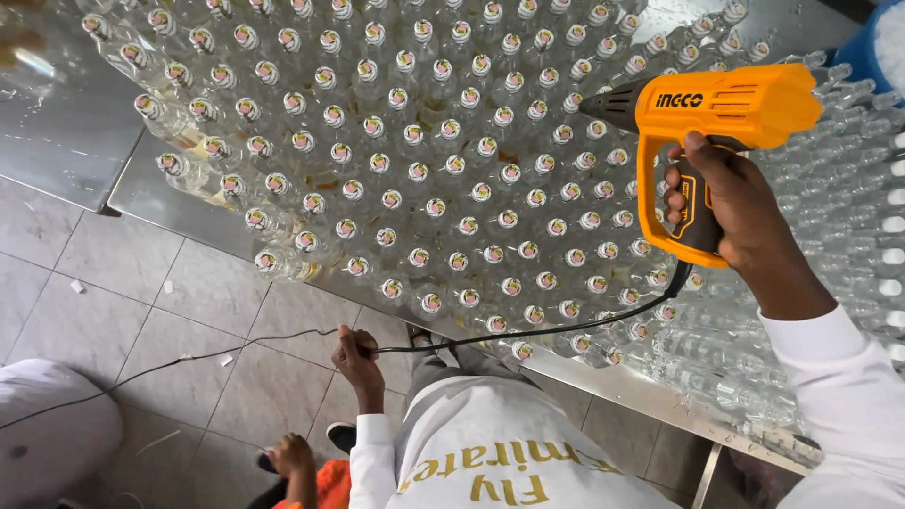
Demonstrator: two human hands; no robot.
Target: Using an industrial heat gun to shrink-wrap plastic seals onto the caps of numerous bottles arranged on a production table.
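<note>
I see an orange heat gun (721, 123) with a black grip, held level above the packed field of clear capped bottles (424, 179), its dark nozzle pointing left over them. My right hand (735, 212) wraps its handle. Its black cord (528, 332) trails down past the bottles' near edge into my left hand (358, 353).

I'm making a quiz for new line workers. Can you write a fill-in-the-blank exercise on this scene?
1. The right hand grips an orange ____ by its handle.
2. The left hand holds the tool's black ____.
3. The clear bottles stand on a ____ table.

Missing words: heat gun; cord; metal
</note>
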